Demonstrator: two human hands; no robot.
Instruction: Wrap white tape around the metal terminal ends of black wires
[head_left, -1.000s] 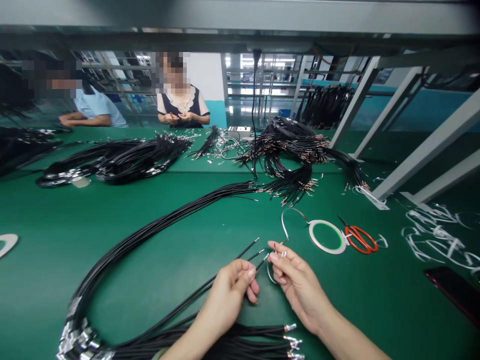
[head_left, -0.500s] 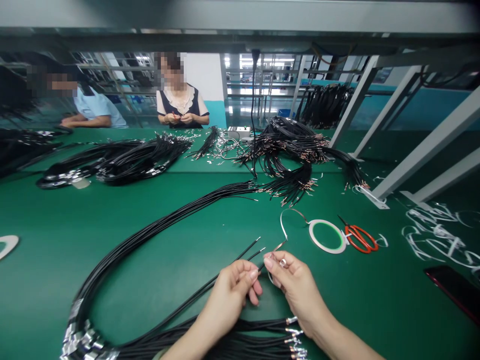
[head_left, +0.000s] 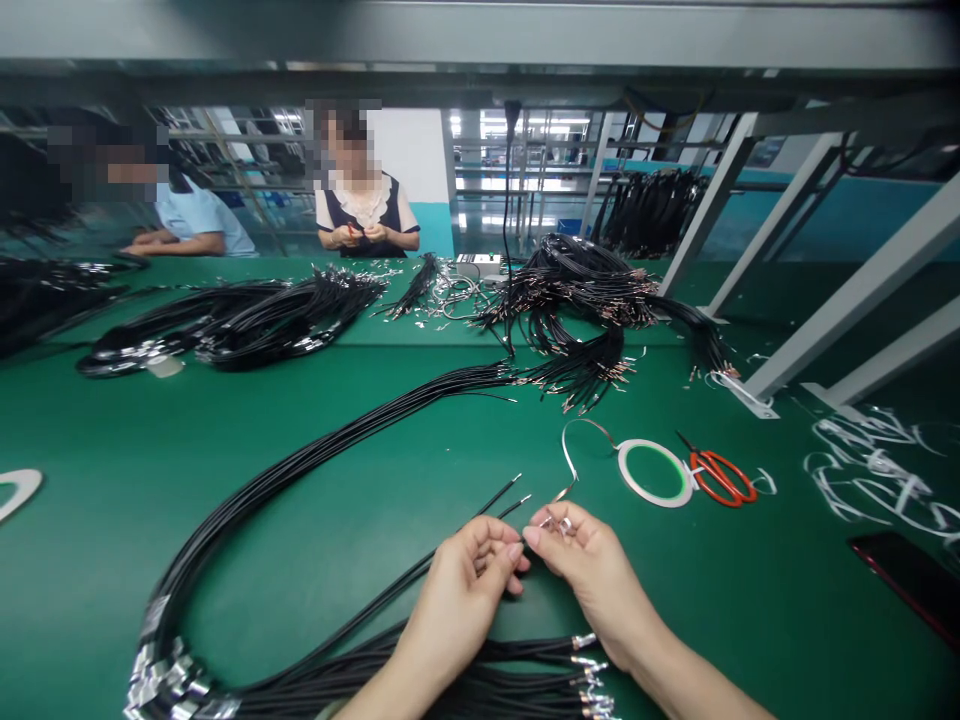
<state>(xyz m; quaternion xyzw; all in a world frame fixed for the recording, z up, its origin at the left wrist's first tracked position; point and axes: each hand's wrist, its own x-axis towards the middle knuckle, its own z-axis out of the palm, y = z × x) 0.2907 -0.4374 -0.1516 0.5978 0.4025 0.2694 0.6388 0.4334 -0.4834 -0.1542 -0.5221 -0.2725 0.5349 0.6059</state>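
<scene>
My left hand (head_left: 466, 590) is closed in a pinch on the end of a black cable, its tip mostly hidden by the fingers. My right hand (head_left: 589, 565) pinches a shiny strip of copper foil tape (head_left: 564, 494) right at that cable end, and the fingertips of both hands nearly touch. From the right fingers the strip curls back to a tape roll (head_left: 624, 480) lying flat. Two loose black cables (head_left: 487, 505) with bare silvery tips lie just beyond my left hand. Beneath my wrists runs a bundle of black cables (head_left: 525, 680) whose ends carry foil wraps.
Red-handled scissors (head_left: 724, 478) lie beside the roll. White backing scraps (head_left: 885, 470) and a dark phone (head_left: 911, 585) are at right. A long cable bundle (head_left: 300, 455) curves across the green table (head_left: 360, 500). Heaped cables (head_left: 577, 285) and two people (head_left: 367, 215) are at the far side.
My hands have come slightly closer together. My left fingers have curled in further and risen a little towards the right fingertips; the right hand has shifted slightly left.
</scene>
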